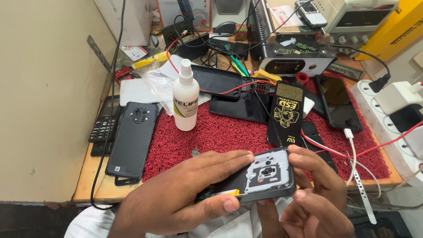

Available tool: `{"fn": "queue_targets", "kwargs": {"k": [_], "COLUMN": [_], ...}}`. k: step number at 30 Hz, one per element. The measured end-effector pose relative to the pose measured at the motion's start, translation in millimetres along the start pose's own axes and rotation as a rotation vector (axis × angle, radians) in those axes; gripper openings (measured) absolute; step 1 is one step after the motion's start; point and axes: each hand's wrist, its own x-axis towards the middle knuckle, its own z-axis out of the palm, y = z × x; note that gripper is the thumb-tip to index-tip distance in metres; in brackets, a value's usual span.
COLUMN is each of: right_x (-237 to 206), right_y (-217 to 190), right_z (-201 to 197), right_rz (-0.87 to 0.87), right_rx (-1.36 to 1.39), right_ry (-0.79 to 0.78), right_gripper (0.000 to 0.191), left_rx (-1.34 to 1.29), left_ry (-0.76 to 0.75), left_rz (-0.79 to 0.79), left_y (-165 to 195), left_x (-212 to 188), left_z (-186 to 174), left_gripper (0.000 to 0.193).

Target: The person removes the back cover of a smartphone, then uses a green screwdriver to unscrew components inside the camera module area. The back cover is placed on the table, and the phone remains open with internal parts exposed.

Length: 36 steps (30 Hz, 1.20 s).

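Observation:
Both my hands hold an opened dark smartphone [269, 174] with its back cover off, its grey inner frame and round camera module facing up. My left hand [180, 198] wraps the phone's left half, thumb pressed along the near edge beside a small yellow tab [232, 192]. My right hand [315, 194] grips the right end, fingers curled over its far corner. The phone hovers above the near edge of the red mat [229, 132].
On the mat stand a white spray bottle [185, 99], a black anti-static pack [287, 113] and several dark phones [338, 102]. A black back cover [132, 139] lies at the left. Red and white cables [352, 152], a power strip [392, 110] and bench instruments [295, 61] crowd the right and back.

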Motion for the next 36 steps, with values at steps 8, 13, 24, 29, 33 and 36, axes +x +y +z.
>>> {"fn": "queue_targets", "kwargs": {"k": [8,13,24,29,33,36], "right_x": [-0.9,2.7,4.3,0.4,-1.6,-2.6], "right_y": [-0.2,3.2,16.3,22.8,24.3,25.0], "right_z": [0.7,1.4,-4.0,-2.3,-1.7,-1.9], "right_rz": [-0.005,-0.029,-0.059,-0.057,-0.023,-0.016], "right_rx": [0.052,0.053,0.05,0.072,0.087,0.1], "right_ry": [-0.015,-0.037,-0.098,-0.086,-0.081,-0.082], "right_gripper": [0.049,0.05,0.053,0.057,0.06,0.062], "left_rx": [0.127,0.142,0.152,0.191,0.133,0.099], "left_ry": [-0.009,-0.03,-0.075,-0.094,-0.089,-0.09], "left_rz": [-0.113,-0.142,-0.187,-0.272,-0.234,-0.198], "left_y": [9.7,9.3,6.9,5.5,3.3,1.3], "left_x": [-6.9,-5.5,-4.6,-5.6,-4.6,-3.4], "left_z": [-3.3,-3.3,-3.6,-2.0,-2.6,-3.2], "left_gripper": [0.069,0.068,0.072,0.072,0.072,0.071]}}
